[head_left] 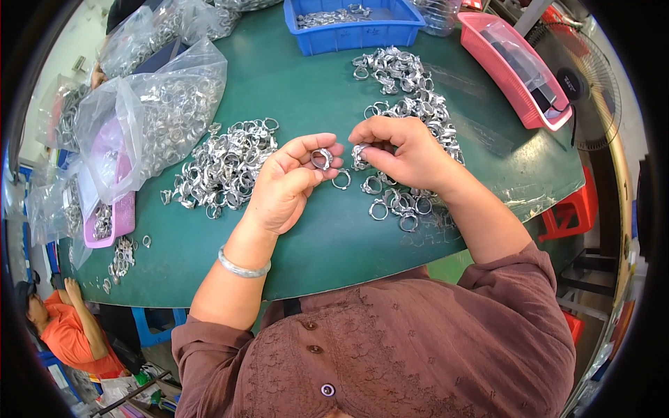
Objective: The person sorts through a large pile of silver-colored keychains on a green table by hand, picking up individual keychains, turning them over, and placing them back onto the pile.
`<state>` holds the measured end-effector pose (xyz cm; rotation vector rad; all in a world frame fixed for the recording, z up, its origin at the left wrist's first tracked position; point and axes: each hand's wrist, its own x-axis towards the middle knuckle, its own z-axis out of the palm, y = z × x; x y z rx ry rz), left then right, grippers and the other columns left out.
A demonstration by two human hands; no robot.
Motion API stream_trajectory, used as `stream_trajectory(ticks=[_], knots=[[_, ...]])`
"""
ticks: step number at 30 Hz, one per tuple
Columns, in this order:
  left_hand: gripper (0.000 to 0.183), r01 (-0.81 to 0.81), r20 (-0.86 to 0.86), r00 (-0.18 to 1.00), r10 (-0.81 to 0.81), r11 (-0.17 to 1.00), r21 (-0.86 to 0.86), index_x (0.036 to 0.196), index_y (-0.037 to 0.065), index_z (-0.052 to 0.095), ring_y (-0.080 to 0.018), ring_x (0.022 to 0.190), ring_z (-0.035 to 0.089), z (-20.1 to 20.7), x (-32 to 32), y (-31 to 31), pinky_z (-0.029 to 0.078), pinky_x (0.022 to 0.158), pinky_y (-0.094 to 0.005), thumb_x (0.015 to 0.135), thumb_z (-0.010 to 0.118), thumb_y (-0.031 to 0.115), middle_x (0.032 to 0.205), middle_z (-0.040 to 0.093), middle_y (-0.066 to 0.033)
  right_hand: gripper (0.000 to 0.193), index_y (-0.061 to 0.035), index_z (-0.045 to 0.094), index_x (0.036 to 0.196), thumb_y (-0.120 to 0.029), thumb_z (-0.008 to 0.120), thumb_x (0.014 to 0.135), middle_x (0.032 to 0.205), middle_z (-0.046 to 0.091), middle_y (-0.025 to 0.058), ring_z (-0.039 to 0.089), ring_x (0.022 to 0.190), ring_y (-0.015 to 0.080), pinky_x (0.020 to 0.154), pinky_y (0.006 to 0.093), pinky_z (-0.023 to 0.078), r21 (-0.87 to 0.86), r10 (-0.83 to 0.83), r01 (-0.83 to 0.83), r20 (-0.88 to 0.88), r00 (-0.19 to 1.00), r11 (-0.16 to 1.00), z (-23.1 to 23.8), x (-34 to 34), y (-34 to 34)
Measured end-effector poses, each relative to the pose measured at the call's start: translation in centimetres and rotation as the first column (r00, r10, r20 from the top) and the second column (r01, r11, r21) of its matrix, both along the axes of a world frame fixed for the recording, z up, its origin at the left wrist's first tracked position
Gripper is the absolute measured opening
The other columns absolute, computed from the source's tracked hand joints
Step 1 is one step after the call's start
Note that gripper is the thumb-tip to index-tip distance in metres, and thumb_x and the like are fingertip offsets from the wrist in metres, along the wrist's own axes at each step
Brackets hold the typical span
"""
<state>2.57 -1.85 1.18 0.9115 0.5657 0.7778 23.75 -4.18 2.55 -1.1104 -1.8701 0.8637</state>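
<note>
My left hand (286,177) is closed, palm up, with a silver metal ring (321,159) pinched between thumb and fingers; the ring has a raised, lumpy part on its band. My right hand (404,150) pinches another silver metal ring (359,157) between thumb and forefinger, partly hidden by the fingertips. The two hands are close together but apart. A loose ring (341,179) lies on the green table just below them. To the left of my left hand is a heap of such rings (226,167). A second, longer pile (425,111) runs beside and behind my right hand.
On the green table (300,97), a blue bin (348,40) with metal pieces stands at the back. A pink basket (516,76) and a fan (589,87) are at right. Clear bags of rings (171,111) and a purple basket (125,219) crowd the left. A person in orange (77,334) sits lower left.
</note>
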Motion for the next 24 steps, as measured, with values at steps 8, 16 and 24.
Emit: stream_trajectory(ticks=[8,16,24], knots=[[0.037,0.02,-0.031,0.999,-0.02,1.0,-0.006,0.115,-0.002,0.051,-0.0152,0.092,0.056,0.11,0.12,-0.21,0.046,0.083,-0.0276,0.078,0.057,-0.002,0.103,0.057,-0.0098,0.023,0.0014,0.054,0.103,0.002,0.058,0.08,0.09,0.06,0.0044,0.057,0.08,0.0087,0.067,0.0217,0.047,-0.192,0.028,-0.074,-0.231,0.972,0.979,-0.7,-0.32,-0.04],[0.033,-0.036,-0.166,0.984,0.067,0.982,0.185,0.111,-0.001,0.053,-0.0096,0.086,0.053,-0.2,0.8,-0.93,0.045,0.076,-0.0219,0.08,0.062,0.005,0.097,0.057,-0.0042,0.027,0.0008,0.052,0.107,0.002,0.057,0.081,0.092,0.061,0.0068,0.059,0.082,0.0106,0.07,0.0252,0.051,-0.362,0.019,-0.201,-0.45,0.893,0.91,-0.28,-0.63,-0.12],[0.024,-0.013,-0.275,0.961,0.025,0.999,0.045,0.106,0.002,0.056,-0.0048,0.069,0.05,0.14,0.79,-1.0,0.04,0.06,-0.0182,0.085,0.059,0.013,0.086,0.058,-0.0003,0.034,-0.0002,0.052,0.113,0.005,0.057,0.079,0.097,0.062,0.0092,0.061,0.087,0.0137,0.075,0.0272,0.051,-0.06,0.08,-0.092,-0.181,0.98,0.994,0.13,-0.74,-0.41]])
